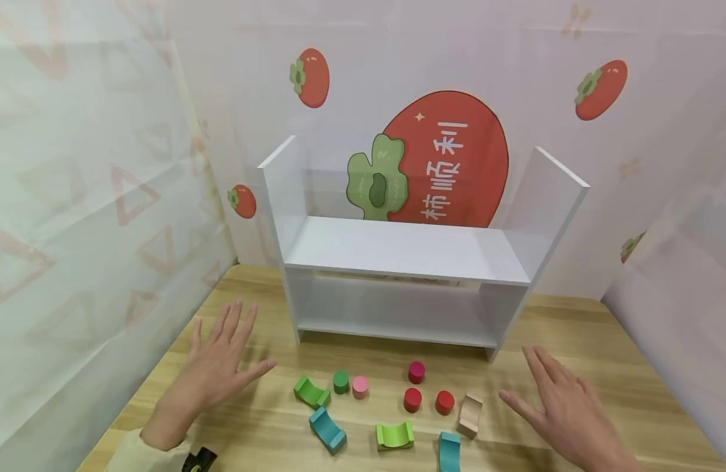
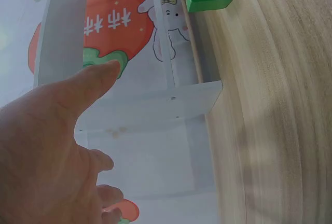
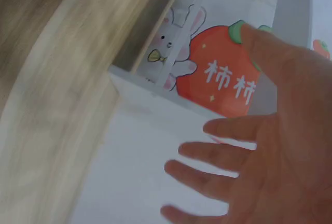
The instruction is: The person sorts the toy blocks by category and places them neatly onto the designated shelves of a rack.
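Note:
My left hand [image 1: 212,367], fingers spread and holding nothing, is over the table's left side, nearest a green curved block [image 1: 312,393]. My right hand [image 1: 566,410] is over the right side with straight fingers, beside a beige curved block [image 1: 470,415]. Between the hands are a dark green cylinder [image 1: 341,382], a pink cylinder [image 1: 360,387] and red cylinders [image 1: 413,400]. Closer to me lie a blue curved block [image 1: 327,430], a light green curved block [image 1: 394,436] and another blue curved block [image 1: 449,452], cut off by the frame edge.
A white two-level shelf [image 1: 407,252] with tall side panels stands behind the blocks on the wooden table [image 1: 575,321]. Behind it hangs a pale cloth [image 1: 221,78] printed with persimmons; cloth also covers both sides. A black device [image 1: 199,460] sits at my left wrist.

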Demonstrator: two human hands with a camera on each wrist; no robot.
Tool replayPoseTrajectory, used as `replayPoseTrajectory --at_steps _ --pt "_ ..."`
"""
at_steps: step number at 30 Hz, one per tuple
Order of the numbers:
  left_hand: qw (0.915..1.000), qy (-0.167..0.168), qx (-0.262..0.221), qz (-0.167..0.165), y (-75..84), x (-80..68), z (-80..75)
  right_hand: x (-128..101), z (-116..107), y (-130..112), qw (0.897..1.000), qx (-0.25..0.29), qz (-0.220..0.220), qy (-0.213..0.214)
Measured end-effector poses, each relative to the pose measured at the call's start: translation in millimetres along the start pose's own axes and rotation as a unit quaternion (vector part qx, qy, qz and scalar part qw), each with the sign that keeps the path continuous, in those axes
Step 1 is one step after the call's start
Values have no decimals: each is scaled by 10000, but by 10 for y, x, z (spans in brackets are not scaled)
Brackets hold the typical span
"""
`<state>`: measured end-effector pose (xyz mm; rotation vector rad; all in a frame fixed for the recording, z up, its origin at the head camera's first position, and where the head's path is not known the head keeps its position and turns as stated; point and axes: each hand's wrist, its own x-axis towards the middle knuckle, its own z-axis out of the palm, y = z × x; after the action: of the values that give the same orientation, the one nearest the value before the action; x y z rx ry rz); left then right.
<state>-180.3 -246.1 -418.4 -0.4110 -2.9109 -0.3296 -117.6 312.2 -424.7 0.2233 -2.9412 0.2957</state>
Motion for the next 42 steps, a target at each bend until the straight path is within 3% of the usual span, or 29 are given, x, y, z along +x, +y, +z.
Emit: replayPoseTrajectory --at_steps 5,10,13,18,21,24,29,32,35,39,42 --pt "9994 46 -275 204 -75 40 -92 121 -49 -198 9951 587 -745 287" --pt "9969 299 -567 446 -78 170 -307 279 38 -393 9794 977 -1728 377" --pt "9941 602 -716 550 -39 270 -468 383 137 -464 9658 1100 -2322 352" --pt "9861 1275 -688 811 26 498 -762 505 291 -496 9454 1592 -2844 -25" --pt "9760 1735 -705 1107 54 672 -930 531 343 -471 9404 1742 -2915 -166" --pt "9601 2257 -737 1479 116 849 -1116 546 370 -440 9417 1687 -2903 -215" --pt "9444 2721 -550 1763 290 1068 -1477 580 395 -417 9466 1689 -2683 -590" --pt "9419 2792 -270 1849 395 1164 -1662 605 420 -410 9454 1844 -2534 -895" --pt "9472 2632 65 1830 484 1219 -1787 619 458 -397 9404 2037 -2468 -1149" --pt "9575 2234 671 1697 566 1228 -1852 624 517 -385 9319 2272 -2466 -1382" --pt "9561 2120 1086 1706 587 1217 -1847 639 544 -392 9286 2347 -2466 -1474"
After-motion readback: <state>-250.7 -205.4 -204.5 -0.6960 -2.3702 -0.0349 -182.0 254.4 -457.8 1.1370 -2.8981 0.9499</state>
